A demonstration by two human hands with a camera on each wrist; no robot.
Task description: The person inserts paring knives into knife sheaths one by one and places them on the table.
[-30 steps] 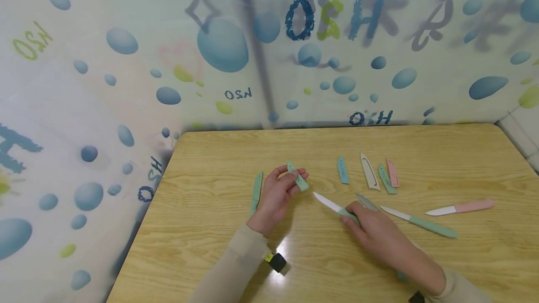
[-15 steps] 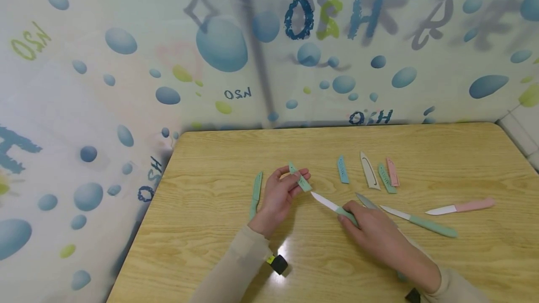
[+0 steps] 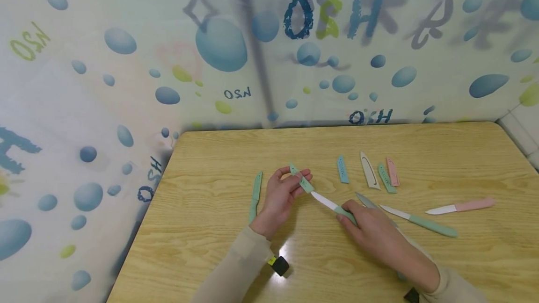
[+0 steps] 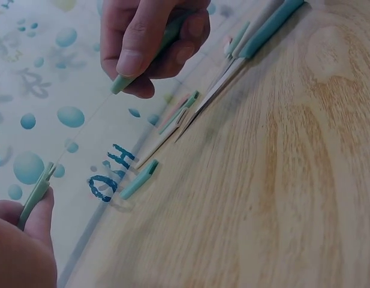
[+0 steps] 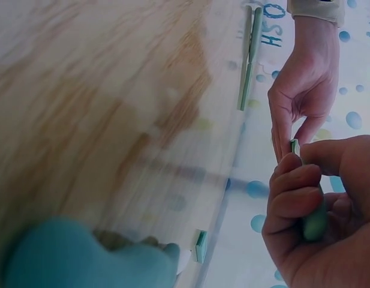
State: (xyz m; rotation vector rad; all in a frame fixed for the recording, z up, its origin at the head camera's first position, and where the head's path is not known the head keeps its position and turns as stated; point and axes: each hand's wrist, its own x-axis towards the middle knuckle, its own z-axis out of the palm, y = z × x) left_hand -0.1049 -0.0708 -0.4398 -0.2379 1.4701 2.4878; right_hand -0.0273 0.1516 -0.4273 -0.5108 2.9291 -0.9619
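Note:
My left hand (image 3: 279,200) pinches a green blade sheath (image 3: 306,185) between thumb and fingers, its open end facing right. My right hand (image 3: 375,230) grips a paring knife (image 3: 325,201) by its green handle, the white blade pointing at the sheath. In the left wrist view the blade tip is right at the mouth of the sheath (image 4: 36,195). Both hands are held above the wooden table. Under the right forearm lies another knife with a grey blade (image 3: 365,200), its handle mostly hidden.
A green sheathed knife (image 3: 256,193) lies left of the left hand. Blue (image 3: 343,170), white (image 3: 369,171), green (image 3: 386,179) and pink sheaths (image 3: 392,172) lie toward the back. Bare-bladed green (image 3: 433,226) and pink knives (image 3: 473,205) lie at right. A patterned wall borders the table (image 3: 210,153).
The sheath has shifted slightly right and down, and the knife slightly left. The gap between blade tip and sheath mouth has closed. Both holds are unchanged.

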